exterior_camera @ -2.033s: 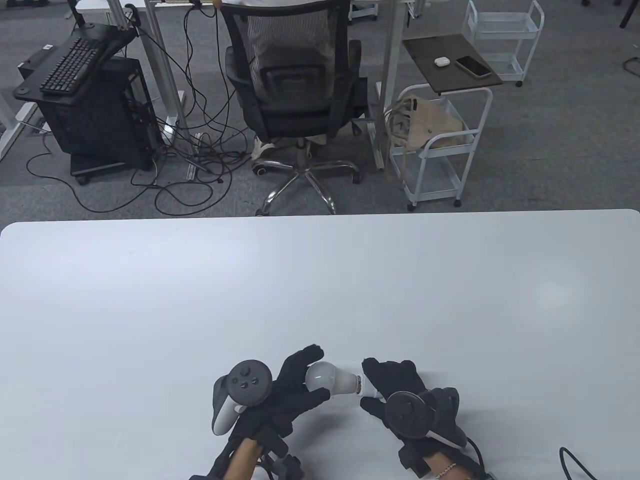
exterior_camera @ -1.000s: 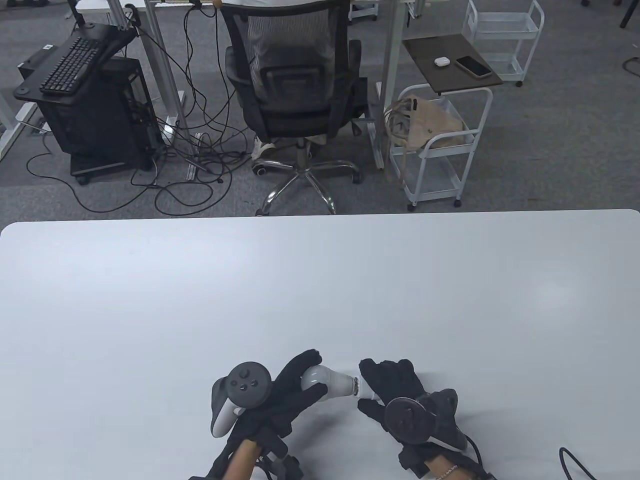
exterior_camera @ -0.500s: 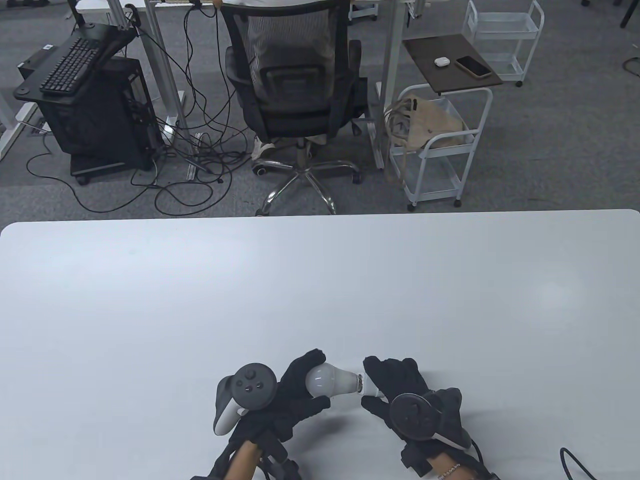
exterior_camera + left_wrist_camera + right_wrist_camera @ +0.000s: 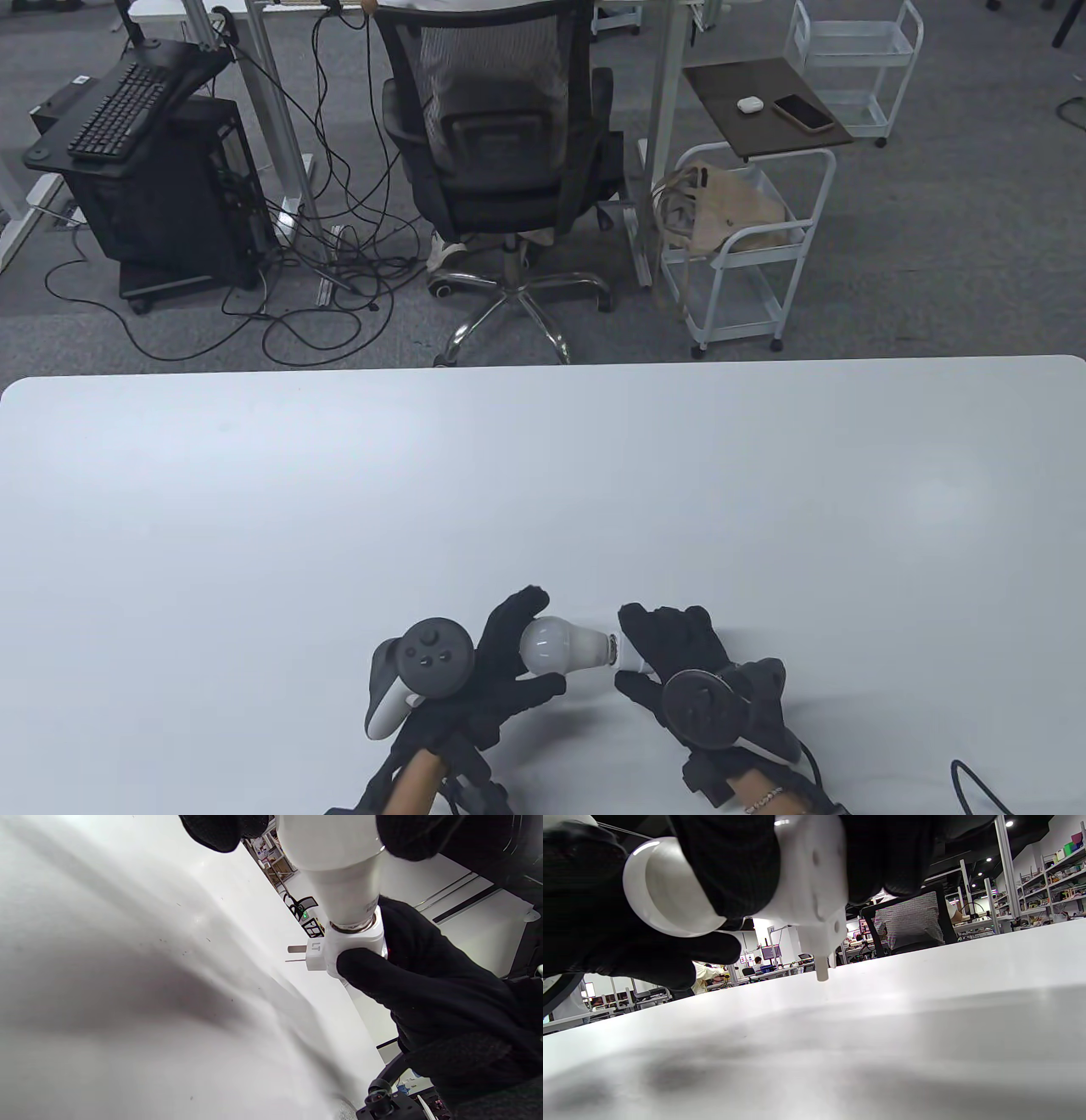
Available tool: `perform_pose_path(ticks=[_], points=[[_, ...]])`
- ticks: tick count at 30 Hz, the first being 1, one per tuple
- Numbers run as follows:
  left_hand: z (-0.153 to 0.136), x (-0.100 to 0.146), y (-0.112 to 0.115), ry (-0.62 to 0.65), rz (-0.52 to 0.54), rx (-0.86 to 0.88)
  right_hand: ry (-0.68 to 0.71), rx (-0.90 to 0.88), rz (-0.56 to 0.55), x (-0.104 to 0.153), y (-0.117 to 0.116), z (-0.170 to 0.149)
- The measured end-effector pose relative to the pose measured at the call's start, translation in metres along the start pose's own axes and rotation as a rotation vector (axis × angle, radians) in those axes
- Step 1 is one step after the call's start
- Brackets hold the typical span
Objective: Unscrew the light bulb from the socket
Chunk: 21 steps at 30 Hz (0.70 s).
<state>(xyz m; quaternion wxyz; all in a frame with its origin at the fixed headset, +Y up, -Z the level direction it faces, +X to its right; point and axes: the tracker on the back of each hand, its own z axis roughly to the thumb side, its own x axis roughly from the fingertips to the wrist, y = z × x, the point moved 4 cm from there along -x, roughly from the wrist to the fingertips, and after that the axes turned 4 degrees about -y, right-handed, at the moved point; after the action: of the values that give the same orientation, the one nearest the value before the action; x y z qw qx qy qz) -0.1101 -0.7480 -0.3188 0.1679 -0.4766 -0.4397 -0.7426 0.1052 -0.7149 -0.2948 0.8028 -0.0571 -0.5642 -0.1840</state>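
Low in the centre of the table view, the light bulb (image 4: 556, 643) lies sideways in the air just above the worktop (image 4: 543, 475), its globe toward the left of the frame and its metal base toward the right, seated in the white socket (image 4: 626, 655). The left hand (image 4: 501, 671) cups the globe, fingers wrapped over and under it. The right hand (image 4: 679, 671) pinches the socket between thumb and fingers; in the left wrist view the thumb presses the socket body (image 4: 352, 946) just under the bulb's metal collar, and two plug prongs stick out to the left of that frame.

The bulb appears to be part-way through unscrewing, with the collar only just showing at the socket mouth. To do this well, the right hand should keep the socket from turning while the left hand twists the globe about its long axis, regripping between short turns. Squeeze the wide part of the globe evenly, not the neck, and keep bulb and socket in one straight line so the thread does not bind. As the last thread lets go, the bulb may come free suddenly, so the cupped grip matters.

For room: the hands sit close to the bottom edge of the table view, the worktop's near side. Wide bare surface lies toward the top, left and right of them. In the right wrist view the prongs (image 4: 822, 974) hang just over the surface, so there is little clearance below.
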Motion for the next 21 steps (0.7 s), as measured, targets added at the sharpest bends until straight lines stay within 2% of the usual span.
perform_pose_path(ticks=[9, 13, 21], points=[[-0.0043, 0.0013, -0.0074, -0.019, 0.088, -0.002, 0.017, 0.019, -0.007, 0.0012, 0.0013, 0.0043], [-0.0052, 0.0014, -0.0068, -0.024, 0.089, 0.003, 0.016, 0.016, -0.001, 0.0009, 0.0006, 0.0044], [-0.002, 0.0017, -0.006, 0.011, -0.005, 0.04, -0.013, -0.014, 0.006, -0.0006, -0.0002, -0.0007]])
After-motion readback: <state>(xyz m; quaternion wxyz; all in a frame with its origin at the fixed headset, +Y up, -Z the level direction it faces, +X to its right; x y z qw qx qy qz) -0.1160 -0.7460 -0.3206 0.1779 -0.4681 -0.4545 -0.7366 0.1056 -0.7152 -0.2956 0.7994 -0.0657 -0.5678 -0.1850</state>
